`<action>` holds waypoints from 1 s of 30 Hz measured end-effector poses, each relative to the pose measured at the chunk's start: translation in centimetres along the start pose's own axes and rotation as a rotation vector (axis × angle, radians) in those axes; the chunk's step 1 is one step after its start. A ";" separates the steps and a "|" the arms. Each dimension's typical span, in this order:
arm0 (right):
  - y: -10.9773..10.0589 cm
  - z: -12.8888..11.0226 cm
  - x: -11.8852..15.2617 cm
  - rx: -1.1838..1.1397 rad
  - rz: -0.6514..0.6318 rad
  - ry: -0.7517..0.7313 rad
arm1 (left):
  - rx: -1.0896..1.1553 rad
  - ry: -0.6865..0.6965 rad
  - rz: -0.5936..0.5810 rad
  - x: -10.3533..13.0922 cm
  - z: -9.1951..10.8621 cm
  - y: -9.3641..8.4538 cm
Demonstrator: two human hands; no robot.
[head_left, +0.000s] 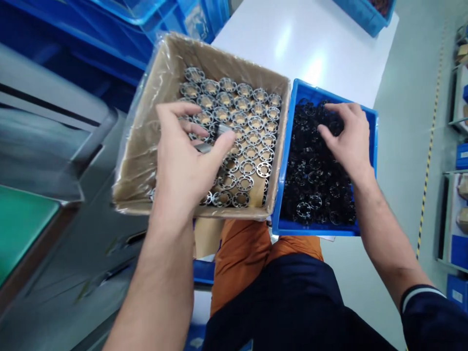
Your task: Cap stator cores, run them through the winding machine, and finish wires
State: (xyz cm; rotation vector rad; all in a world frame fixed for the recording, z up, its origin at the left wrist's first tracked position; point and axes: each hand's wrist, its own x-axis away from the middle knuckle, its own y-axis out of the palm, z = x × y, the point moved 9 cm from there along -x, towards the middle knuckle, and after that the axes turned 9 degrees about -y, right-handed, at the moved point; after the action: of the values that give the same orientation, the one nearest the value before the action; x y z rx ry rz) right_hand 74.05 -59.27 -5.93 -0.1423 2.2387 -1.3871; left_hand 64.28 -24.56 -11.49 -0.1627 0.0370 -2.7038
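My left hand (186, 161) is over a cardboard box (226, 53) lined with clear plastic film. Between its thumb and fingers is a grey metal piece (224, 129), seen partly edge-on; the fingers hide much of it. Beneath it, rows of flat silver slotted metal rings (247, 167) lie in the box. To the right, my right hand (349, 134) reaches over a blue plastic bin (277, 214) filled with a jumble of black rings (314, 175). Its thumb and forefinger are spread apart close to those rings, and I see nothing held there; the other fingertips are hidden.
Both containers stand by a white table (270, 29), side by side. Another blue bin (369, 17) sits at the table's far right. Blue crates (146, 29) are at upper left, a green surface (25, 229) at left. Shelving (460, 195) lines the right side.
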 end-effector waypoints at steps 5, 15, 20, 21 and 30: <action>-0.3 8.0 0.1 0.370 -0.193 0.223 | 0.456 -0.353 -0.301 3.7 -2.7 4.6; 0.2 5.7 3.7 0.195 -0.228 0.188 | 0.625 -0.493 -0.365 5.0 -3.6 5.8; -0.8 -2.9 5.2 -0.436 -0.025 0.062 | 0.559 -0.382 -0.449 6.2 -2.0 7.6; -0.4 -5.2 5.4 -0.556 -0.054 0.025 | 0.554 -0.357 -0.442 6.4 -1.7 7.9; 4.8 -13.5 4.1 -0.963 -0.237 -0.067 | 0.480 -0.264 -0.283 7.4 -1.9 6.4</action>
State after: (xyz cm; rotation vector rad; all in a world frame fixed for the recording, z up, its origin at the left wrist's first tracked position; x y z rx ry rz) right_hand 65.09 -47.42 -6.73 -0.7720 2.6911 -0.2696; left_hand 60.04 -33.48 -12.85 -0.3990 -0.7573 -2.8472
